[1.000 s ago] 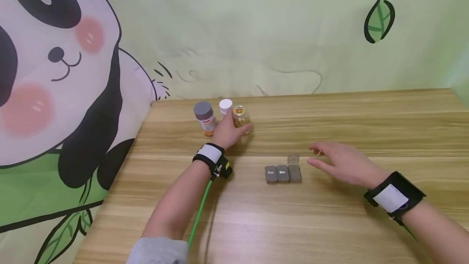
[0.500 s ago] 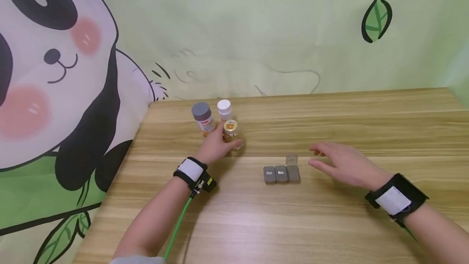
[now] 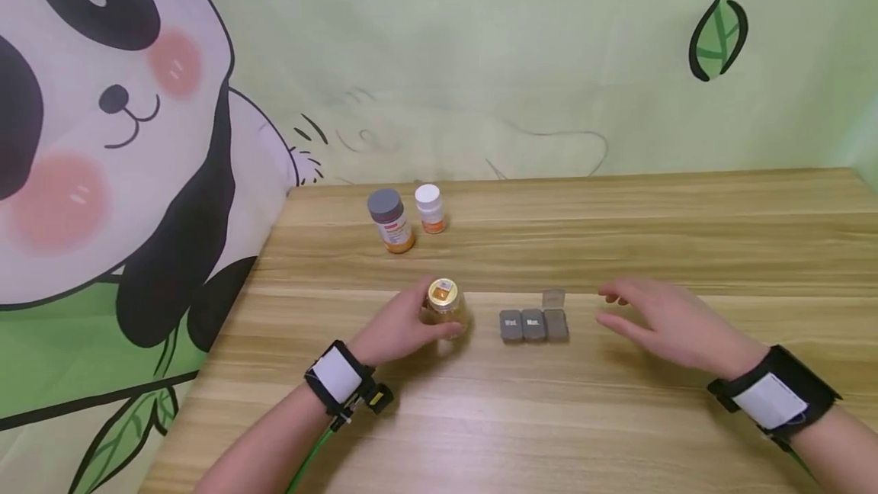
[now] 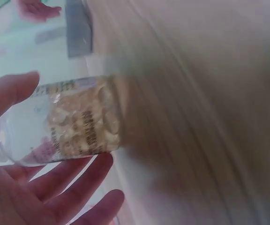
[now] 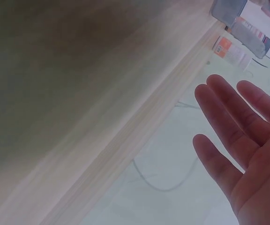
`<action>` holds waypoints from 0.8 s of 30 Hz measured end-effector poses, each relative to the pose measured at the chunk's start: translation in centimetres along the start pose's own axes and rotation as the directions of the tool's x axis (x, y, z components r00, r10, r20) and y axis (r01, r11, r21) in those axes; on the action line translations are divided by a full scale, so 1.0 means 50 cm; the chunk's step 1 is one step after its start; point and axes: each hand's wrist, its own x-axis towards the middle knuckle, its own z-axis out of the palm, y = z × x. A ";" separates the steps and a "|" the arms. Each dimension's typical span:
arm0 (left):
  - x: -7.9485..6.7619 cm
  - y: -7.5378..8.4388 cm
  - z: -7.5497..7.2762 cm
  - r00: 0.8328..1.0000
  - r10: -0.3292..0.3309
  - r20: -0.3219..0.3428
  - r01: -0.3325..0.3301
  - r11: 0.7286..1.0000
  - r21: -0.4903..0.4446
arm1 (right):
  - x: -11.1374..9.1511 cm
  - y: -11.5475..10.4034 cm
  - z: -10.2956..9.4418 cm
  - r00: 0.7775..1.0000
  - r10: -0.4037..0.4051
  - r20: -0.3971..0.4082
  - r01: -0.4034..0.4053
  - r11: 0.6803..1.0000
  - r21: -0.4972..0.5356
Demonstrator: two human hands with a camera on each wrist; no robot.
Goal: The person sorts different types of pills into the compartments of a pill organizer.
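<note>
My left hand [image 3: 398, 326] grips a clear jar [image 3: 449, 315] with a gold lid, thumb on one side and fingers on the other. Through its printed wall, in the left wrist view, yellowish capsules or softgels [image 4: 86, 119] show in the jar. Just right of the jar lies a grey pill organizer [image 3: 533, 325] with several lids; two read Wed. and Mon., and the rightmost compartment's lid [image 3: 553, 299] is flipped up. Beyond the organizer's right end, my right hand [image 3: 675, 322] hovers with relaxed fingers, holding nothing.
Farther back on the wooden table [image 3: 652, 235] stand a grey-capped bottle [image 3: 392, 223] and a smaller white-capped bottle [image 3: 430, 210], side by side. A panda-printed cloth [image 3: 439, 59] hangs behind the table and along its left.
My left hand has brought the jar from beside the two bottles toward me, to the organizer's left. My right hand stays near the organizer, almost unmoved.
</note>
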 end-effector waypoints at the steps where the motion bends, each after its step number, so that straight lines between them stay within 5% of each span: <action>1: -0.006 0.005 0.002 1.000 0.009 0.019 -0.009 1.000 0.004 | -0.004 -0.001 0.000 1.000 0.003 0.000 -0.003 1.000 0.000; 6: -0.026 0.034 0.018 0.989 0.101 0.110 -0.109 0.991 0.071 | -0.018 -0.006 -0.004 1.000 0.006 0.000 -0.006 1.000 -0.001; 13: -0.039 0.077 0.059 0.944 0.235 0.232 -0.262 0.960 0.095 | -0.028 -0.022 -0.003 0.999 -0.032 -0.013 0.032 0.999 -0.011; 19: -0.020 0.117 0.106 0.898 0.329 0.293 -0.366 0.927 0.083 | -0.037 -0.050 0.002 0.992 -0.108 -0.060 0.108 0.994 -0.001; 24: -0.003 0.140 0.133 0.880 0.344 0.329 -0.402 0.907 0.126 | -0.040 -0.084 0.009 0.980 -0.175 -0.096 0.176 0.984 0.012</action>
